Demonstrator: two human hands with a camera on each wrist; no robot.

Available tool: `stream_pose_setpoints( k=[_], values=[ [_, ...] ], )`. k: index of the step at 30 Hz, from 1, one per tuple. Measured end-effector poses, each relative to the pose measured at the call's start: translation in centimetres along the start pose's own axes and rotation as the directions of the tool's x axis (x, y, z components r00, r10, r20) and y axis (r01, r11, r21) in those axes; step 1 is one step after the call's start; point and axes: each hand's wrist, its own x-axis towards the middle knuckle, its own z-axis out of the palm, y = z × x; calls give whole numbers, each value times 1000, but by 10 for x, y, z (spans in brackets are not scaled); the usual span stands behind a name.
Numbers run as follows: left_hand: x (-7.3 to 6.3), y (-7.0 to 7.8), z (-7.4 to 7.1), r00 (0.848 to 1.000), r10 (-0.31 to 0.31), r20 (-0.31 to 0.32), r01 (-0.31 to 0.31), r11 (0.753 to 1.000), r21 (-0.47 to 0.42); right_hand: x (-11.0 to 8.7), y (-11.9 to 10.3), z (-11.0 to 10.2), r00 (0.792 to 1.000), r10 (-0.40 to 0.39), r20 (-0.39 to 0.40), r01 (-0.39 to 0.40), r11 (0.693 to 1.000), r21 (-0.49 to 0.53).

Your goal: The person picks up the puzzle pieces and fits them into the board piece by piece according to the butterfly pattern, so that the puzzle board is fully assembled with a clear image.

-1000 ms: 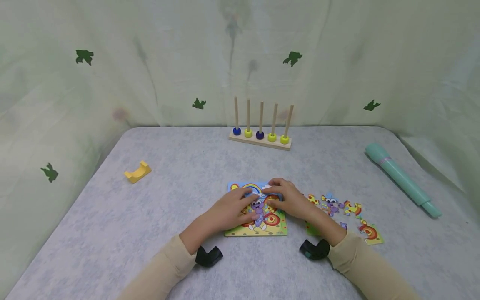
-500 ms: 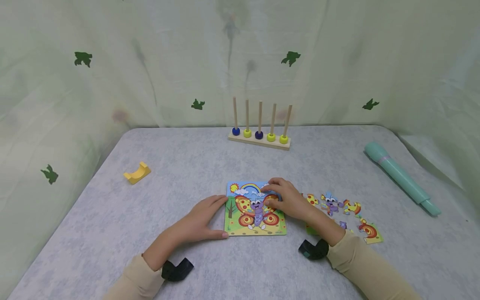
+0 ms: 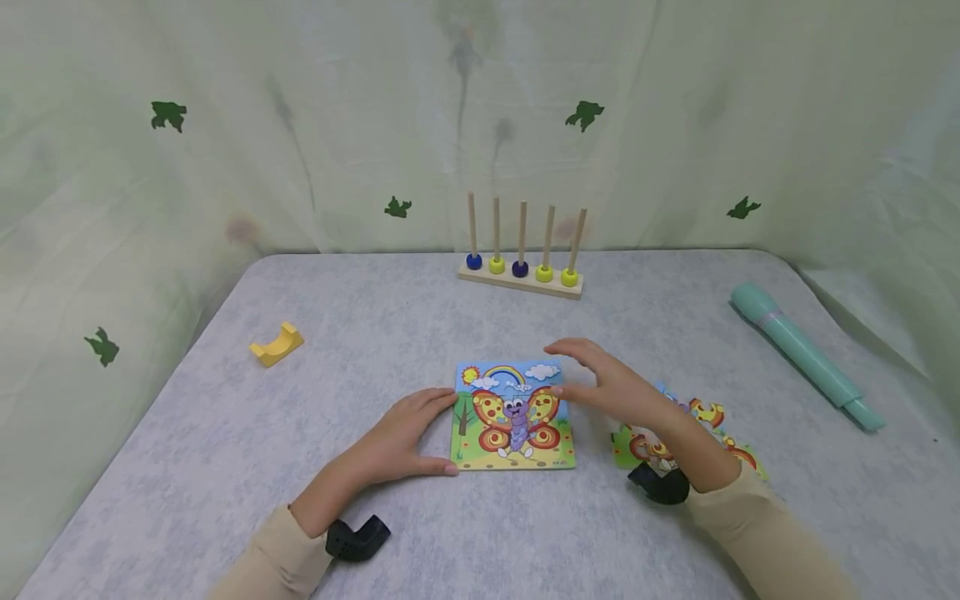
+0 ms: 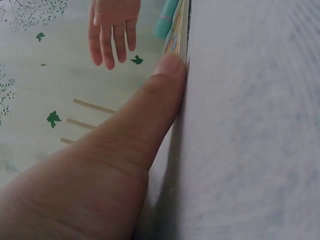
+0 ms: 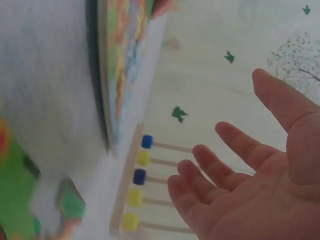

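Note:
A square butterfly puzzle board (image 3: 513,425) lies flat on the table in the head view, its picture showing a sun, a rainbow and a purple-bodied butterfly. My left hand (image 3: 393,442) rests at the board's left edge, thumb at the lower corner and fingers along the side. Its thumb (image 4: 135,120) lies low against the table in the left wrist view. Over the board's upper right side hovers my right hand (image 3: 618,387), fingers spread and holding nothing. The right wrist view shows that palm (image 5: 250,200) raised, apart from the board.
Loose puzzle pieces (image 3: 637,450) lie to the right, partly hidden by my right forearm. A wooden peg stand (image 3: 521,283) with blue and yellow beads is at the back. A yellow curved block (image 3: 277,344) sits left; a turquoise tube (image 3: 806,354) lies far right.
My left hand has moved from on top of the board to its left edge. My right hand has lifted off the board and drawn back to the right.

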Motion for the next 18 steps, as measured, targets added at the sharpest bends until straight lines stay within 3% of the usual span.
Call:
stream_pose_setpoints(
  k=[9, 18],
  values=[
    [0, 1, 1, 1000, -8, 2, 8, 1000, -1, -36, 11, -28, 990, 15, -141, -22, 999, -48],
    [0, 2, 0, 1000, -16, 5, 16, 1000, -8, -51, 45, -32, 989, 77, -127, -80, 997, -20]
  ],
)
